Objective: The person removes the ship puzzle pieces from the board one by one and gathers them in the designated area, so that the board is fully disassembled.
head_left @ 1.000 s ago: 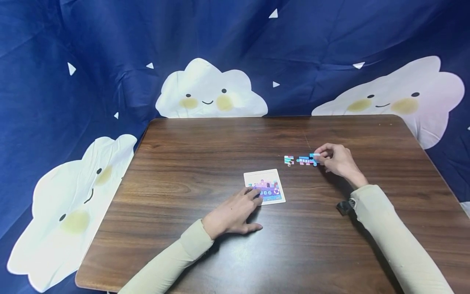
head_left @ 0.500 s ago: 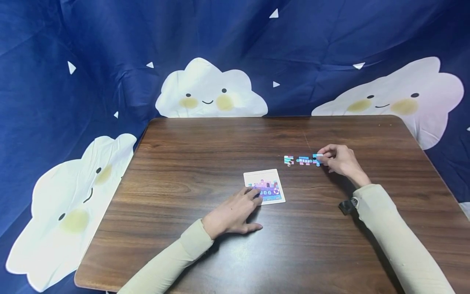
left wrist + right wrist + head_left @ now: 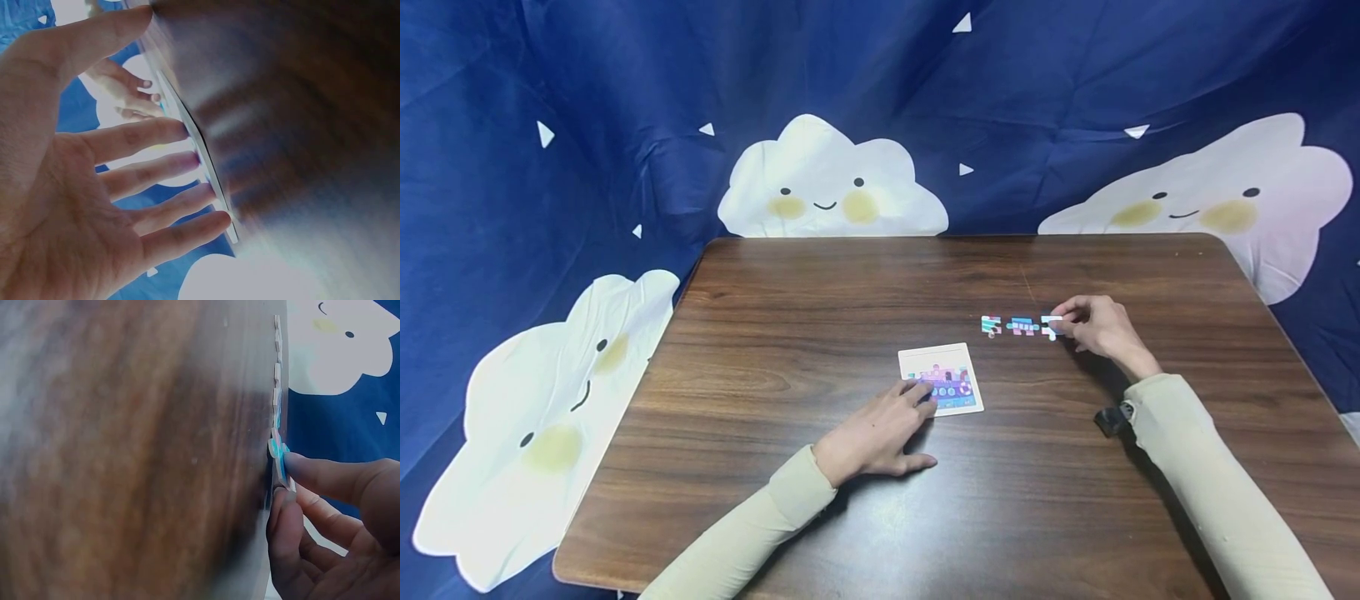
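Observation:
A white square puzzle board [image 3: 917, 359], partly filled with a pink, purple and blue picture, lies on the table. My left hand [image 3: 876, 429] rests its fingertips on the board's left part, fingers spread and nearly straight; the left wrist view shows the fingers [image 3: 169, 165] along the board's edge. My right hand [image 3: 1101, 331] pinches a puzzle piece [image 3: 1050, 326] between thumb and fingers, and in the right wrist view the piece [image 3: 279, 464] is slightly tilted. Left of it lie a blue and pink piece [image 3: 1022, 326] and a striped piece [image 3: 990, 324], with gaps between them.
The brown wooden table [image 3: 775, 333] reaches back to a dark blue cloth [image 3: 880, 67] printed with smiling clouds. A small black object [image 3: 1111, 421] hangs at the right sleeve's cuff.
My right hand has moved slightly right with its piece, parting it from the blue and pink piece; the piece's visible side looks whiter now. My left hand has stayed on the board.

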{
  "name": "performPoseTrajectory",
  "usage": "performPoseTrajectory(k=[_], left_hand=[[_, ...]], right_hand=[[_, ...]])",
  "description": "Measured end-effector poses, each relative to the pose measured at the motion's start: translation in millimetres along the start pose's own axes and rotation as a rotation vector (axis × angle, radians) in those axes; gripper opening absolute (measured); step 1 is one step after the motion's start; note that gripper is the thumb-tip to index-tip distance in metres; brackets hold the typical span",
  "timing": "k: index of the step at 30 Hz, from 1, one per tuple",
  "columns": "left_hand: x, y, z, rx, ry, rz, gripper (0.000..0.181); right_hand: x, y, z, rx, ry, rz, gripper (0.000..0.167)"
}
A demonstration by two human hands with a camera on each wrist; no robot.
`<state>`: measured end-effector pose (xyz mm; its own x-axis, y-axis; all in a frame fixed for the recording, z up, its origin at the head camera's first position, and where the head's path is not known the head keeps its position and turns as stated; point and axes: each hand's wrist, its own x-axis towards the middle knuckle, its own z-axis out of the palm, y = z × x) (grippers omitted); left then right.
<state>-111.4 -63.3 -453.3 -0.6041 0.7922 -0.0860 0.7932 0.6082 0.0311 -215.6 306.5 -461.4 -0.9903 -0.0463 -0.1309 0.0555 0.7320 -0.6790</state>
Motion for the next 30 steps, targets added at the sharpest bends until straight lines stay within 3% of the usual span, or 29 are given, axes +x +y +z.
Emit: performPoseTrajectory(k=[22, 30], left_hand=[[0.5, 0.0, -0.6, 0.007, 0.006, 0.01, 0.073], [0.4, -1.5, 0.3, -0.004, 0.017, 0.012, 0.073]], right_hand=[[-0.4, 3.0, -2.8, -0.026, 0.003, 0.003, 0.024], [-2.2, -3.2, -5.2, -0.031, 0.009, -0.048, 0.025]])
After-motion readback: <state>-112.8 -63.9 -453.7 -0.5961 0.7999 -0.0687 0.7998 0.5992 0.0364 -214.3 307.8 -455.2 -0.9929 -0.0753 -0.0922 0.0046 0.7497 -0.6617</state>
